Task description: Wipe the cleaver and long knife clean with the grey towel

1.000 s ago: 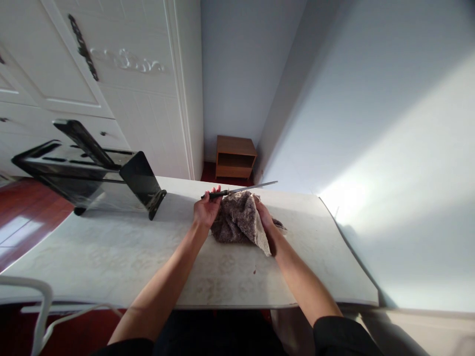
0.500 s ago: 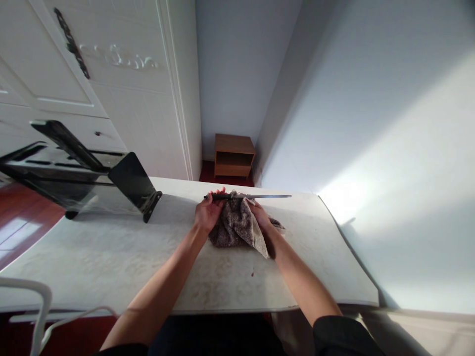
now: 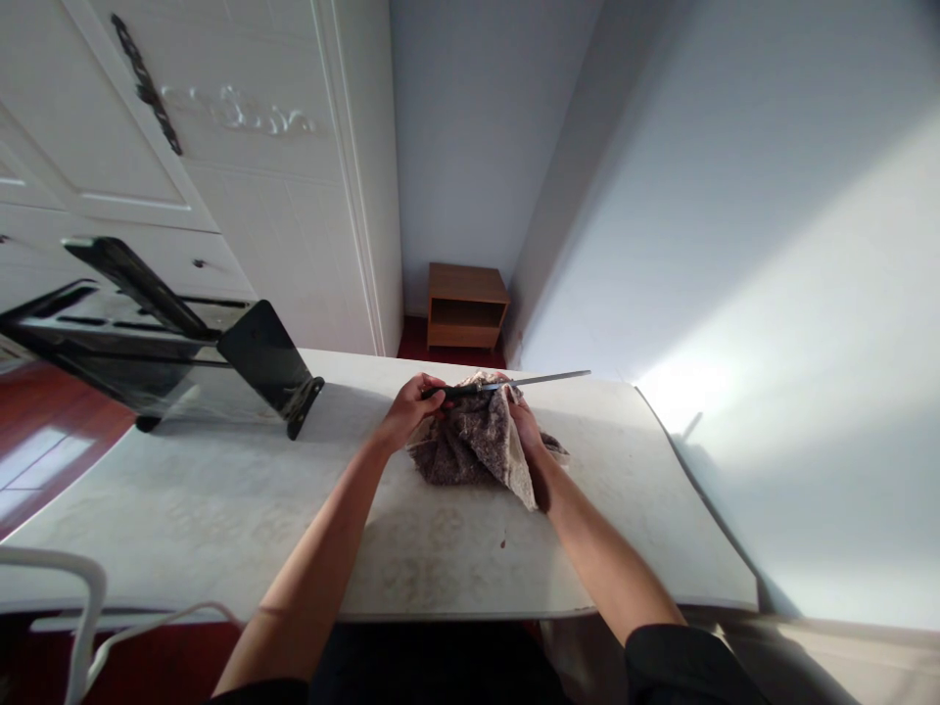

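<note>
A honing steel point(image 3: 540, 379) with a dark handle and a long thin grey rod lies across the front of my body, above the table. My left hand point(image 3: 415, 406) is closed around its handle, at the left end. My right hand point(image 3: 523, 421) grips a bunched brown-and-beige towel point(image 3: 470, 446) against the steel near where handle and rod meet. Part of the right fingers is hidden behind the cloth. The rod's bare end points right and slightly up, while the towel's lower folds hang close to the tabletop.
A black slotted rack point(image 3: 268, 357) with clear sides stands on the left of the white table point(image 3: 411, 548). White cabinets point(image 3: 279, 215) rise behind it, and a wall point(image 3: 771, 294) borders the right. A small brown nightstand point(image 3: 468, 284) is beyond the far edge.
The steel has tilted, its rod tip now higher and a little farther right. My left hand has turned over the handle, its fingers resettled. My right hand still grips the towel.
</note>
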Motion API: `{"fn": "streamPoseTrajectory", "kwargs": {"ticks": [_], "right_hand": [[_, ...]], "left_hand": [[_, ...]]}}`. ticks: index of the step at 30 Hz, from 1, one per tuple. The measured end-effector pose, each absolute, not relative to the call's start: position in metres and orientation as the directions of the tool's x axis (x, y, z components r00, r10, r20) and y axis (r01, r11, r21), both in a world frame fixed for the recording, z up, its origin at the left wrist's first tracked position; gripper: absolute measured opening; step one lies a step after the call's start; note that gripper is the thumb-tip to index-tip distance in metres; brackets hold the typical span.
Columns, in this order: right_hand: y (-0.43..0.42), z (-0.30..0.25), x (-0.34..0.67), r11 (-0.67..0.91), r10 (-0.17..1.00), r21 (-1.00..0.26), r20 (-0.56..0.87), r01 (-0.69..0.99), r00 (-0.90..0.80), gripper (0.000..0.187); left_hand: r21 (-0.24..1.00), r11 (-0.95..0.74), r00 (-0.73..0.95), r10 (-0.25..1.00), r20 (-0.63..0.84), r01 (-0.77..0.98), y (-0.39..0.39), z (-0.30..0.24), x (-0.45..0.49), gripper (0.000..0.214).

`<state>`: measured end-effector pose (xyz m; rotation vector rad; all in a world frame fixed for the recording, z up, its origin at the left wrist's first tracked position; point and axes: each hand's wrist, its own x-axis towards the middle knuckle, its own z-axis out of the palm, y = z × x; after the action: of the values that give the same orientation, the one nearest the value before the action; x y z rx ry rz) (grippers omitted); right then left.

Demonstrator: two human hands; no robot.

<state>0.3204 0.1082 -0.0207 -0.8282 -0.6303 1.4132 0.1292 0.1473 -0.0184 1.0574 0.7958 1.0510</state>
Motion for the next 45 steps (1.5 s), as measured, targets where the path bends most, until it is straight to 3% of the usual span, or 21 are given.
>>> {"fn": "streamPoseTrajectory", "kwargs": {"ticks": [2,5,9,15,23,27,35,45], "right_hand": [[0.107,-0.02,0.32,-0.035,0.991,-0.797,-0.106,-0.603,0.083,0.052],[0.106,-0.021,0.319,-0.054,0.991,-0.787,-0.115,-0.614,0.061,0.054],[0.107,-0.023,0.319,-0.059,0.993,-0.804,-0.109,-0.591,0.048,0.051],[0.108,-0.027,0.322,-0.062,0.997,-0.829,-0.081,-0.555,0.01,0.047],[0.107,-0.028,0.325,-0.109,0.992,-0.813,-0.123,-0.571,-0.015,0.051],[0.106,-0.027,0.325,-0.153,0.987,-0.818,-0.153,-0.554,-0.046,0.038],[0.107,-0.028,0.328,-0.208,0.977,-0.81,-0.202,-0.548,-0.072,0.028],[0.107,-0.027,0.328,-0.193,0.977,-0.816,-0.213,-0.545,-0.026,0.027]], "left_hand": [[0.987,0.097,0.397,0.917,-0.038,-0.13,0.146,-0.018,0.124,0.036],[0.997,0.066,0.496,0.867,-0.043,-0.029,0.145,-0.016,0.12,0.036],[0.988,-0.064,0.503,0.864,-0.015,0.138,0.142,-0.016,0.122,0.03],[0.82,-0.373,0.506,0.854,0.121,0.434,0.128,-0.012,0.128,0.033],[0.732,-0.521,0.478,0.825,0.3,0.439,0.13,-0.027,0.138,0.031],[0.722,-0.55,0.462,0.814,0.352,0.419,0.133,-0.033,0.139,0.029],[0.778,-0.525,0.472,0.814,0.34,0.344,0.137,-0.038,0.139,0.029],[0.903,-0.377,0.473,0.846,0.246,0.205,0.144,-0.037,0.137,0.03]]}}
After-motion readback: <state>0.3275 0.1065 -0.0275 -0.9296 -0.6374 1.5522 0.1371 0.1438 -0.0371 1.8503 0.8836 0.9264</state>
